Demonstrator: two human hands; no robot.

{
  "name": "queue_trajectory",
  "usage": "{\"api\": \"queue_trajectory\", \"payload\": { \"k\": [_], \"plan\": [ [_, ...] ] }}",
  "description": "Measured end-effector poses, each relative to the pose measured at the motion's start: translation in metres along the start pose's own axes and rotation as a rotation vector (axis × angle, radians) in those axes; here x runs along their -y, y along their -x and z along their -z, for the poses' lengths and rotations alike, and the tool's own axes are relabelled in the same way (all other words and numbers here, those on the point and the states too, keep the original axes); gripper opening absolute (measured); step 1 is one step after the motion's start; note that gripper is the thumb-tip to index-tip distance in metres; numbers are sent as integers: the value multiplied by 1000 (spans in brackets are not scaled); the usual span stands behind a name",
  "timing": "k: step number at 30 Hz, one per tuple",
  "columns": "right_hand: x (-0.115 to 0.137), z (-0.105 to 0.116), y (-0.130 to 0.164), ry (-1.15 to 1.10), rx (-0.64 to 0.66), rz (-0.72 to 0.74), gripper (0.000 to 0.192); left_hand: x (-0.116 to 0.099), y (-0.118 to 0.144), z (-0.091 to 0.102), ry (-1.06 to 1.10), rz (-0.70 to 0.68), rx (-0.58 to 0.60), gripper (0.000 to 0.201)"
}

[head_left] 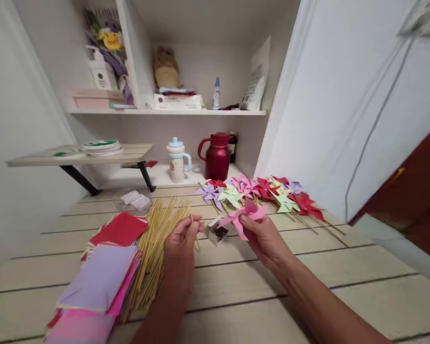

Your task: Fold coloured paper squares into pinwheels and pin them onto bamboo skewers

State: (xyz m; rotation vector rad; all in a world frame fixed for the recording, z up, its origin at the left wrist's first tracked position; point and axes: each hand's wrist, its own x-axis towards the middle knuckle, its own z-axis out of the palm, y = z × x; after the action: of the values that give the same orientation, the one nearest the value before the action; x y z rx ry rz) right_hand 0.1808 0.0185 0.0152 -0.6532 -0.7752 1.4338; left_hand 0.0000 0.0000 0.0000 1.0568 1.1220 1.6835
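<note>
Over by the pale wall (308, 119) lie apparently finished multicoloured paper pinwheels (285, 202), the right hand (261, 236) pinches 1 pink paper pinwheel (238, 220), seemingly not yet joined to the thin yellow stick (198, 244) the left hand (181, 241) grips, and many bare yellow sticks (154, 248) and coloured paper squares (98, 277) remain.

Pink pinwheel (238, 216) (folded paper), apart from stick (198, 244).

No lettering can be read: print on the far carton (179, 102), far-left pump bottle (103, 74) and far-right pouch (258, 79) is blurred.
</note>
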Motion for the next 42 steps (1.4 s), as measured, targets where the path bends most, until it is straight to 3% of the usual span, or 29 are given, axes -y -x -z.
{"api": "queue_trajectory", "payload": {
  "k": [11, 21, 34, 38, 42],
  "plan": [
    [2, -6, 5, 24, 53, 15, 28, 6, 2, -6, -205, 23, 67, 20],
    [4, -9, 6, 55, 65, 41, 27, 1, 7, -7, -234, -146, 145, 20],
    [-1, -7, 9, 173, 167, 54, 18, 11, 6, -6, -233, -19, 73, 24],
    [6, -10, 16, 426, 269, 272, 9, 0, 10, -5, -201, -23, 95, 31],
    [18, -14, 27, 611, 384, 568, 18, -10, 16, -8, -214, -61, 75, 32]
  ]
}}
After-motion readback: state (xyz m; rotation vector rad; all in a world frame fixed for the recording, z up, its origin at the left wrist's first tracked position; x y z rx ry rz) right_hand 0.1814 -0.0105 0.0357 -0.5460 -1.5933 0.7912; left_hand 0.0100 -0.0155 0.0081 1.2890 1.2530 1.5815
